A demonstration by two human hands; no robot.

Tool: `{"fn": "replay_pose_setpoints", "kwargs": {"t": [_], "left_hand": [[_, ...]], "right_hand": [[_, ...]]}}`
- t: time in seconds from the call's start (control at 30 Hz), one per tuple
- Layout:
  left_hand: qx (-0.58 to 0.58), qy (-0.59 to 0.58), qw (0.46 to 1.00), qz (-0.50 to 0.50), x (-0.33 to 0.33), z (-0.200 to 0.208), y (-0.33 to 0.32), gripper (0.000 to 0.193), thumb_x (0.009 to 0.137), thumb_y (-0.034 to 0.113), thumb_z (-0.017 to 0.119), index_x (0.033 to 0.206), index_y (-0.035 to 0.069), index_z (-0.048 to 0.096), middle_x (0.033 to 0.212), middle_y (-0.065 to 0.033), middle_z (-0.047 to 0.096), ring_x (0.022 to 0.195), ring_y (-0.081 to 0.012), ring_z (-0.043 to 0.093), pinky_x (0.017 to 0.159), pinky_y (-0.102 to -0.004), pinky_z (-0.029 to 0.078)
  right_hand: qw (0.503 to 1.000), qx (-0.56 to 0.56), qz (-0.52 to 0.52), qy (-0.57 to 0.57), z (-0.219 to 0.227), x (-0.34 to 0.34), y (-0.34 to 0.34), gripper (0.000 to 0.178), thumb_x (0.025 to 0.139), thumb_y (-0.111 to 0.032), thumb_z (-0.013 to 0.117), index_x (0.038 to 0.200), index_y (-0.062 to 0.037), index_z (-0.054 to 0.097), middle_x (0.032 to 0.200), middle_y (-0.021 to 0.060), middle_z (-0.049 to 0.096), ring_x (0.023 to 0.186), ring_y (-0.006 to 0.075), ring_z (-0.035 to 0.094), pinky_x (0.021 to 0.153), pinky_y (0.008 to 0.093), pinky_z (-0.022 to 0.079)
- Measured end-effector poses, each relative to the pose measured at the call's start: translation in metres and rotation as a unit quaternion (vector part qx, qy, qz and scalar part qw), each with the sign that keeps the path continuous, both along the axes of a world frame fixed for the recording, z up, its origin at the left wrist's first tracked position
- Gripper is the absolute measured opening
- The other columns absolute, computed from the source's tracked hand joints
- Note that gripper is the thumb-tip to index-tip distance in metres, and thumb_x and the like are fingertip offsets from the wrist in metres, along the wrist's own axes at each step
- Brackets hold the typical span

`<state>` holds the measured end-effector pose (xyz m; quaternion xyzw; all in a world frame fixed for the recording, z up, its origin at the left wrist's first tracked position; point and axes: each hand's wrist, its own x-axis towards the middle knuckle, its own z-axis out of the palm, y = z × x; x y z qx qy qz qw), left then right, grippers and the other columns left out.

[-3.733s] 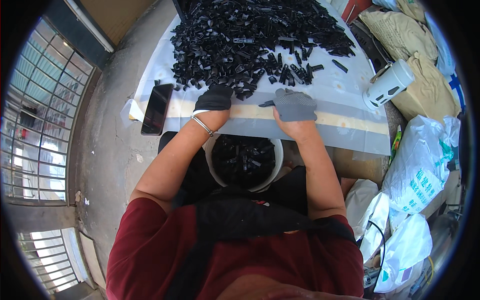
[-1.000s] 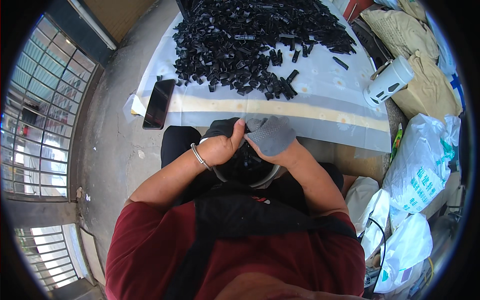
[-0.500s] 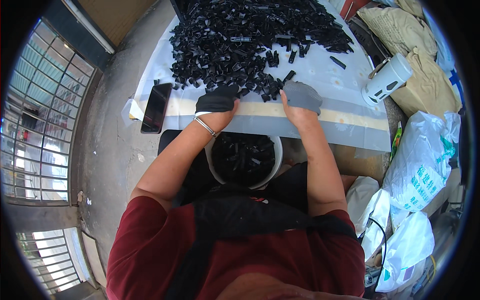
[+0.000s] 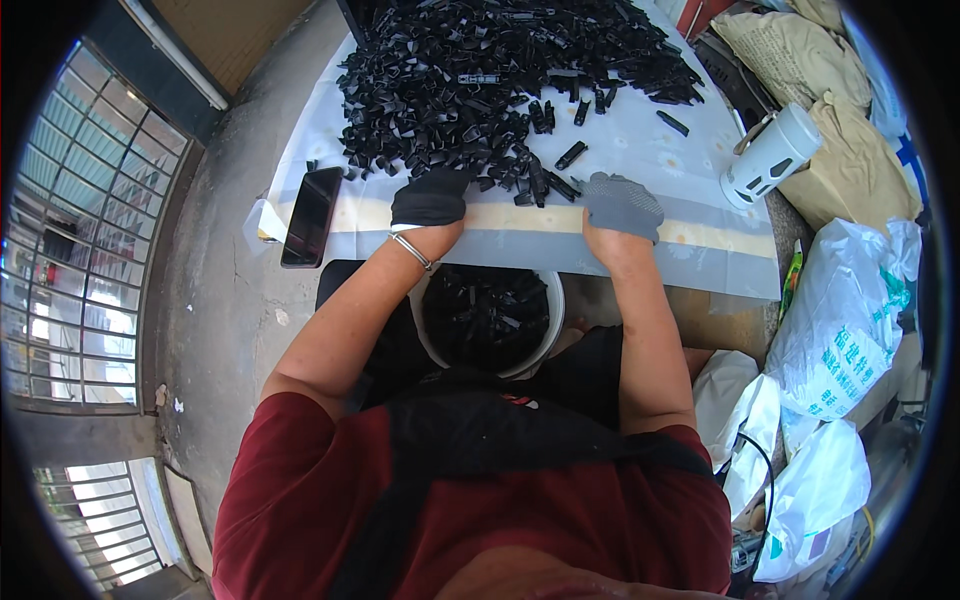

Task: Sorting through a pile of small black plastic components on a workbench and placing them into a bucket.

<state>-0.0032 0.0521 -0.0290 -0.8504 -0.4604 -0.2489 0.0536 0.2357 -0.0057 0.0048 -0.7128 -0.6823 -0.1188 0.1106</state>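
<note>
A broad heap of small black plastic pieces [image 4: 430,110] covers the far part of the table. My left hand [image 4: 428,212], in a black glove with a bracelet at the wrist, rests against the heap's near edge; its fingers are hidden. My right hand [image 4: 622,212], in a grey dotted glove, lies on the table to the right of the near pieces. Its fingers are curled out of sight, close to a few narrow black pieces [image 4: 560,187]. One loose black piece [image 4: 571,154] lies just beyond it. Below the table edge, a white bucket [image 4: 553,330] between my legs holds more black pieces.
A dark phone [image 4: 312,218] lies at the table's left edge. On the right stands a pale blue bottle [image 4: 772,155], tilted in view. White plastic bags [image 4: 835,320] and tan sacks [image 4: 840,160] crowd the right side. A pale flowered cover [image 4: 690,225] lies over the table.
My right hand has shifted to the right, away from the near pieces. Several narrow pieces beside it lie differently. My left hand has moved only slightly.
</note>
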Motion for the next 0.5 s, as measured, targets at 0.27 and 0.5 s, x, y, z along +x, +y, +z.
{"fn": "replay_pose_setpoints", "kwargs": {"t": [0.27,0.5], "left_hand": [[-0.206,-0.074,0.975,-0.035,-0.006,0.041,-0.036,0.034,0.079,0.022,0.054,0.108,0.004,0.053,0.085,-0.0166,0.061,0.078,-0.0332,0.059,0.069,-0.0398,0.047],[-0.377,-0.139,0.905,-0.137,-0.009,0.072,-0.062,0.053,0.072,0.016,0.066,0.120,0.005,0.046,0.086,-0.0166,0.062,0.079,-0.0267,0.061,0.072,-0.0317,0.047]], "right_hand": [[0.994,0.086,0.051,0.052,-0.006,0.004,0.000,0.015,0.076,-0.017,0.055,0.083,-0.0041,0.056,0.076,0.0145,0.057,0.072,0.0319,0.057,0.064,0.0409,0.046],[0.879,-0.075,0.313,0.352,0.020,-0.050,-0.046,0.022,0.080,-0.017,0.057,0.097,-0.0037,0.057,0.091,0.0168,0.059,0.082,0.0313,0.057,0.073,0.0361,0.045]]}}
